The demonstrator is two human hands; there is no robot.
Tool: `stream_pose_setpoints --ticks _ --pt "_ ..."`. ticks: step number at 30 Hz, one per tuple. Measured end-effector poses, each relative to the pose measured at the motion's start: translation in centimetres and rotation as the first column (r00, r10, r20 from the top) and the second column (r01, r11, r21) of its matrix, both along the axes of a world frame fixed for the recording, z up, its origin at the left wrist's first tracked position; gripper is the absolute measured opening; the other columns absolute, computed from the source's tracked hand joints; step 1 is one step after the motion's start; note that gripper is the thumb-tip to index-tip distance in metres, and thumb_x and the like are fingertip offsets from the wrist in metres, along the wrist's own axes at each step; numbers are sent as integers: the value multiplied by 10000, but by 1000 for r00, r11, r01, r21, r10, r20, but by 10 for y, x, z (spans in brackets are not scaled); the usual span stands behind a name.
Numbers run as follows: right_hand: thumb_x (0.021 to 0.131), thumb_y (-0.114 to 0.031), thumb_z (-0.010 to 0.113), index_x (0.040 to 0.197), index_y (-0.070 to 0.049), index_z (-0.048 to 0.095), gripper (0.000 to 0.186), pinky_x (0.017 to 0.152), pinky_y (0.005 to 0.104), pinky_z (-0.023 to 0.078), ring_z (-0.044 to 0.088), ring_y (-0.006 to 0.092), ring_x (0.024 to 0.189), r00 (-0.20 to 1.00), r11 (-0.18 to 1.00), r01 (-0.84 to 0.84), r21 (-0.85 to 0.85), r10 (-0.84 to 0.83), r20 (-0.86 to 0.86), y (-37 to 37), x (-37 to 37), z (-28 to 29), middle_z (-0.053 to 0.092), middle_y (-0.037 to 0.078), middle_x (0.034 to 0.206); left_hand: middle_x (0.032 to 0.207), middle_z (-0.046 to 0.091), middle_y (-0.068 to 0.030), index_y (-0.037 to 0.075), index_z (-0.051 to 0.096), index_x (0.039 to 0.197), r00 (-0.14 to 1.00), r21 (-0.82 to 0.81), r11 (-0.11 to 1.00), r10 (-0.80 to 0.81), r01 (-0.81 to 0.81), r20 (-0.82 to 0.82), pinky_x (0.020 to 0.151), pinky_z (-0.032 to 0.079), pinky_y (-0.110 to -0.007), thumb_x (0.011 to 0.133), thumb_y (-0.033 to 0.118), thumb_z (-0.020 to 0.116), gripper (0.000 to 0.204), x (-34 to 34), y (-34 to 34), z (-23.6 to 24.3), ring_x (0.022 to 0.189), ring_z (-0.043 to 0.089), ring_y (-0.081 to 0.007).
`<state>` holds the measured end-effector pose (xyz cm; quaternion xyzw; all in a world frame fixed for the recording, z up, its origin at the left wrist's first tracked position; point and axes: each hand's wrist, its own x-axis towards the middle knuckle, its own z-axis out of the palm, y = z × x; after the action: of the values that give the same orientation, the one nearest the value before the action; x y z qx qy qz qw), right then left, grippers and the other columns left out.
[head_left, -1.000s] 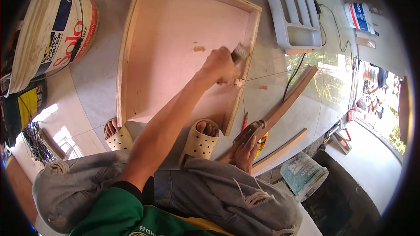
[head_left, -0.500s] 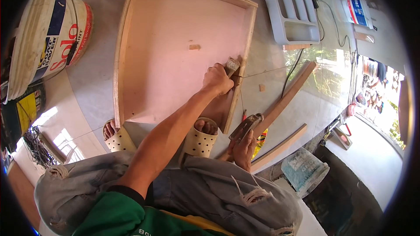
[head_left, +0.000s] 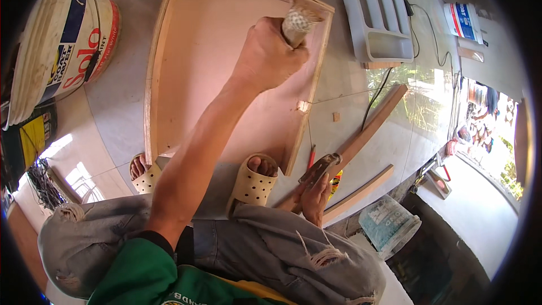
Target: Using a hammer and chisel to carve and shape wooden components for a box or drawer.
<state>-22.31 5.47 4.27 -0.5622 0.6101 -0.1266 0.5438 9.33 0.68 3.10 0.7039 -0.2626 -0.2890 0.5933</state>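
Holding a pale, brush-like tool, wrapped in the left hand at twelve o'clock, over the shallow wooden tray at eleven. Likely calling for a steady wrist near the tray's walls. Gripping a dark metal tool in the right hand at five, over a wooden strip. Note printed lettering on the white bucket at ten and small pail at two.

Wooden box: room inside left of left hand; raised walls left, far, right; clog at near edge. Floor to right passable; grey tray blocks far right, slanting wood strip near right.
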Motion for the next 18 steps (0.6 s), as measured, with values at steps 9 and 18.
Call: stream_pose_setpoints --ticks 9,18 --pt "1003 -502 266 797 -25 496 568 320 277 364 473 152 340 999 999 -38 8 38 -25 7 -2 8 476 60 463 566 572 -67 -21 642 732 906 -355 935 -137 -16 -400 528 450 -338 738 233 760 280 -74 -62 70 528 523 -136" --pt "996 -522 280 872 -41 466 530 337 276 357 470 177 377 888 881 460 -107 -457 57 22 -50 13 521 86 556 760 634 -132 67 606 996 687 -9 731 -638 683 347 565 510 -443 735 301 698 363 -110 39 45 698 661 -293"
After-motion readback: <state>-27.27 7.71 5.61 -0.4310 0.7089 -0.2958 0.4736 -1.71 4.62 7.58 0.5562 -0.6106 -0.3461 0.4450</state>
